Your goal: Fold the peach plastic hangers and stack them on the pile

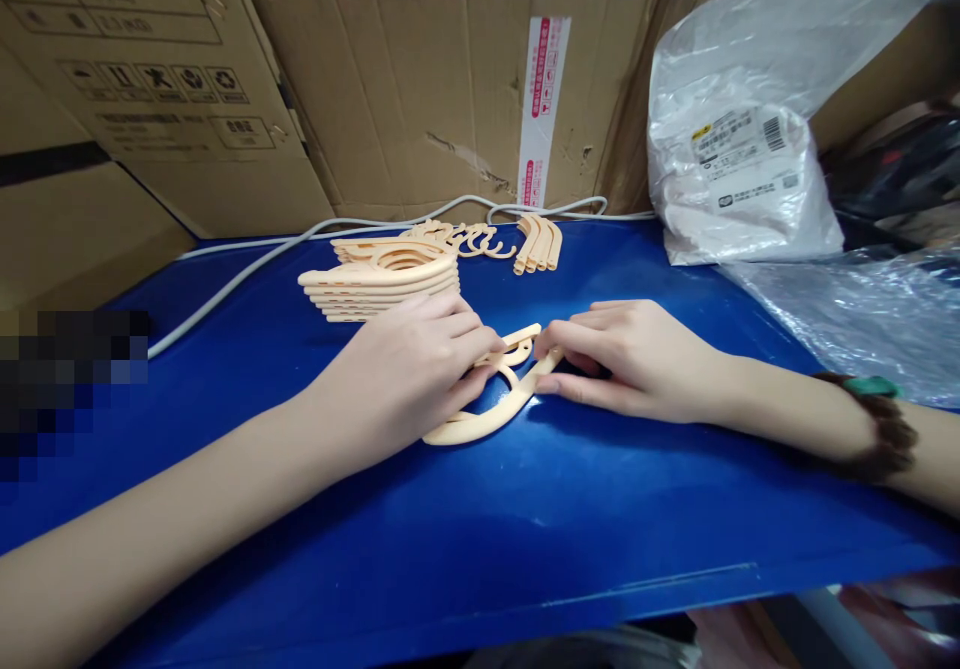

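On the blue table, a cream plastic part (484, 426), curved and looped like a clothes hanger piece, lies between my hands. My left hand (416, 364) is closed over its left side, thumb and fingers pinching a thin section. At the right end, my right hand (630, 359) grips the part between thumb and fingers. My fingers cover some of it. Just beyond my left hand is a stack of similar cream hanger parts (379, 274). Behind that stack lie several cream hooks (480, 239), with a bundle of short curved cream tubes (538, 245) to their right.
Cardboard boxes (420, 79) stand along the back of the blue table (525, 549). A white cable (247, 294) runs along the rear and left. A white plastic bag (742, 169) with a label stands back right, beside clear plastic wrap (877, 319). The left edge is pixelated.
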The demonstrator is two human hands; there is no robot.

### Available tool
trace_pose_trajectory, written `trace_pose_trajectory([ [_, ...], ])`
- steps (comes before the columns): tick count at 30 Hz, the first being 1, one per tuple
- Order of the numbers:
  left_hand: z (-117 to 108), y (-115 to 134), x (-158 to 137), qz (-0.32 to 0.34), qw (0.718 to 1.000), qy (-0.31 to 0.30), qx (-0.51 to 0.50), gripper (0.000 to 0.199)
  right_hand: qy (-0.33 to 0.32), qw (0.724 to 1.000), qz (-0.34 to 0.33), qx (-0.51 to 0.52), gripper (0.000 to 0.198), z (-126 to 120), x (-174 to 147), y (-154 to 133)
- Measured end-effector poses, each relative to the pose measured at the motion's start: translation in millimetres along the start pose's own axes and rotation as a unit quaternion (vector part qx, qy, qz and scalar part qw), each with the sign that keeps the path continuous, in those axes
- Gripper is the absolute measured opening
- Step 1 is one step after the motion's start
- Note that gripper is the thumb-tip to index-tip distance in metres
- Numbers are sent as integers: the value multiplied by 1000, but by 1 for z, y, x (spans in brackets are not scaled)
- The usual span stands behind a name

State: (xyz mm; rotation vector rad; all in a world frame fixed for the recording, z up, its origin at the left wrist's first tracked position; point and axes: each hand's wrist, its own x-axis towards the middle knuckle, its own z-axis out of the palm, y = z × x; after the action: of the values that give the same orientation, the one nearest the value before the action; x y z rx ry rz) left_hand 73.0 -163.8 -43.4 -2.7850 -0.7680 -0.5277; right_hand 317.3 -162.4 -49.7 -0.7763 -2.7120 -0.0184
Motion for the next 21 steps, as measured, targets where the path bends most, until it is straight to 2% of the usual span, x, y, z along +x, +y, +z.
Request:
trace_pose_trajectory([
  [3,-1,-4,-1,6,1000,-8,11,16,-9,1000,4,-3,26,1,-1,5],
  [8,-5,-4,-2,14,997,-48,61,12,-11,996,-91,-21,32,3,-2,-3],
  [12,-5,-3,-1,3,996,-65,67,11,10,993,-116,-4,33,2,-2,-9],
  [15,-1,-4,-2,-7,997,-52,62,13,68,996,-64,6,28,-3,-1,-9],
  [18,1,-6,-4,-10,998,-26,59,15,126,990,59,19,22,-12,7,-1],
  [21,3,-6,-5,-6,998,-12,57,17,134,985,112,11,22,-27,28,22],
])
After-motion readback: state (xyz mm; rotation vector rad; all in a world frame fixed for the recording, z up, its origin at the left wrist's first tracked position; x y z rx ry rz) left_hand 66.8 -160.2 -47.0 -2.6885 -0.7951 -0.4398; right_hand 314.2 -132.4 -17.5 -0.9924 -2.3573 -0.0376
